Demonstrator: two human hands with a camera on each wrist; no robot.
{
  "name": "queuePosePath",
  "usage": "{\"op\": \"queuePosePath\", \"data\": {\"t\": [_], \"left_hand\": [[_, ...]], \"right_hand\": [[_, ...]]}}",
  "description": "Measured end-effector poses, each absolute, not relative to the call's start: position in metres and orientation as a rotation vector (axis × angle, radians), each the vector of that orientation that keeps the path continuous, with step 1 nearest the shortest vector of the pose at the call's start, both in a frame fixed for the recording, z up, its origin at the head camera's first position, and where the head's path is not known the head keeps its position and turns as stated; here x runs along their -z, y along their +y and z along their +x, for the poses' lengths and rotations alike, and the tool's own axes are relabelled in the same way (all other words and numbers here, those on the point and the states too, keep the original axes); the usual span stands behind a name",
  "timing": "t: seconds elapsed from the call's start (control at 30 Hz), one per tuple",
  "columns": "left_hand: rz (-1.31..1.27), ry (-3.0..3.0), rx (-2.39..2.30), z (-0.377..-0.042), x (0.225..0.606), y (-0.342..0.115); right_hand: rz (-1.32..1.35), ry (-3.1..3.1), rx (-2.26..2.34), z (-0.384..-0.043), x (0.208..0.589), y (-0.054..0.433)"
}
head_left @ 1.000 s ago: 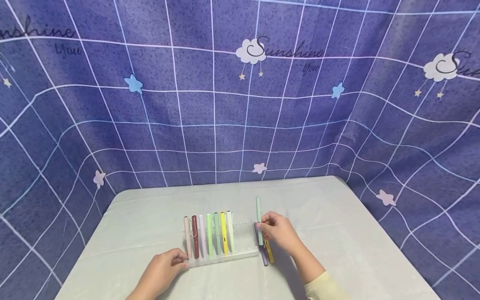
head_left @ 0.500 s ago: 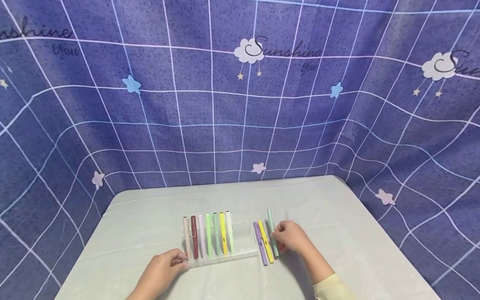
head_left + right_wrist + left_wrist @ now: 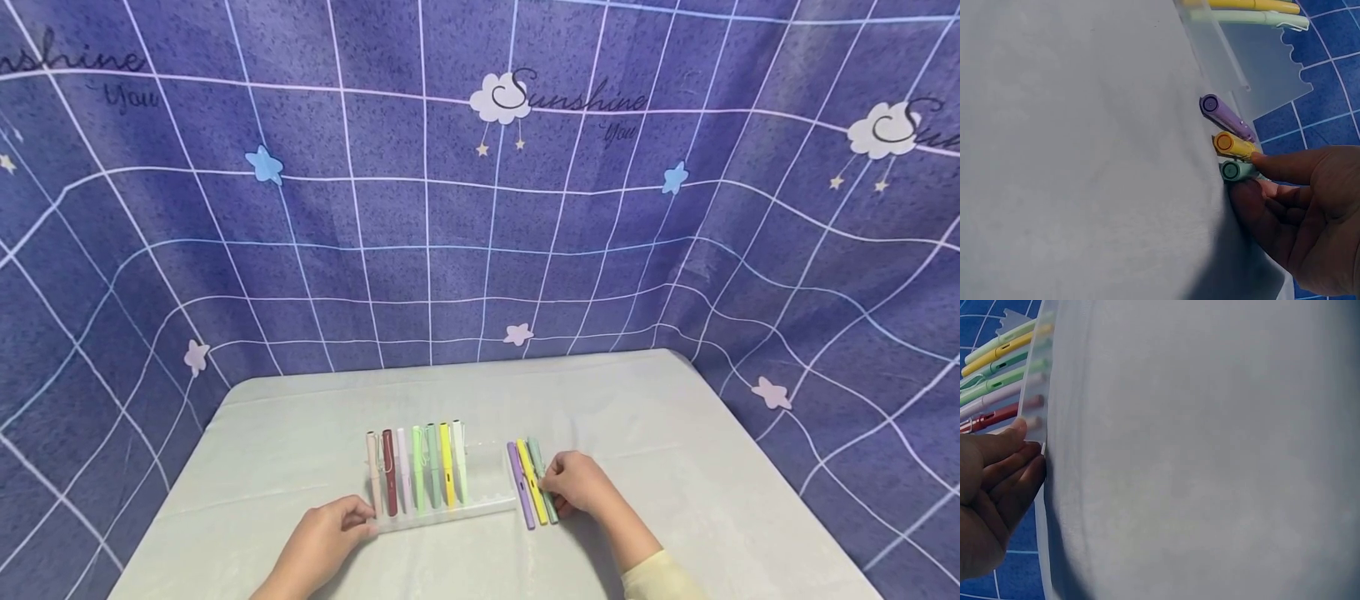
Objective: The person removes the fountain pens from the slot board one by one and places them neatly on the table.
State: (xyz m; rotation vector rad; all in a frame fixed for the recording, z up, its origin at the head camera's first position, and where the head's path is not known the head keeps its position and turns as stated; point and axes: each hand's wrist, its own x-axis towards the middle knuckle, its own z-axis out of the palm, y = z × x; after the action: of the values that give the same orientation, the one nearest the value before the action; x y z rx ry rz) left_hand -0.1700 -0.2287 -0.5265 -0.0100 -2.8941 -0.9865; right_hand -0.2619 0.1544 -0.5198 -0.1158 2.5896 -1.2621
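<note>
My left hand (image 3: 324,537) pinches the front left corner of a clear plastic pen rack (image 3: 487,507). In the left wrist view its thumb lies on the rack's front lip (image 3: 1030,400). Several pens lean side by side in the rack, from a pale pink pen (image 3: 376,479) and a dark red pen (image 3: 390,475) to a whitish pen (image 3: 460,467). To the right of the rack, my right hand (image 3: 583,483) holds a green pen (image 3: 536,454) between thumb and fingers. It lies on the table beside a yellow pen (image 3: 527,471), with a purple pen (image 3: 520,479) left of that.
A pale cloth covers the table (image 3: 660,433). Behind it and at both sides hangs a blue grid-patterned curtain (image 3: 390,208). The rack's right part has bare notches (image 3: 1291,56) beyond the whitish pen.
My right hand has brought the green pen from upright near the rack's right end down to the table beside the yellow pen. The left hand has stayed at the rack's corner.
</note>
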Motion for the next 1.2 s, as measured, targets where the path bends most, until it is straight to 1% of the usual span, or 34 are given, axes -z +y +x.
{"op": "queuePosePath", "data": {"t": [0.73,1.03,1.13,1.2], "left_hand": [[0.011,-2.909,0.972,-0.168,0.522,-0.227],[0.002,-2.908,0.974,-0.169,0.523,-0.227],[-0.004,-2.908,0.973,-0.169,0.523,-0.228],[-0.003,-2.908,0.973,-0.169,0.524,-0.228]], "right_hand": [[-0.111,2.599,1.306,-0.261,0.528,0.155],[-0.099,2.719,1.228,-0.264,0.520,0.155],[-0.149,2.807,1.254,-0.266,0.512,0.153],[-0.239,2.800,1.340,-0.267,0.507,0.148]]}}
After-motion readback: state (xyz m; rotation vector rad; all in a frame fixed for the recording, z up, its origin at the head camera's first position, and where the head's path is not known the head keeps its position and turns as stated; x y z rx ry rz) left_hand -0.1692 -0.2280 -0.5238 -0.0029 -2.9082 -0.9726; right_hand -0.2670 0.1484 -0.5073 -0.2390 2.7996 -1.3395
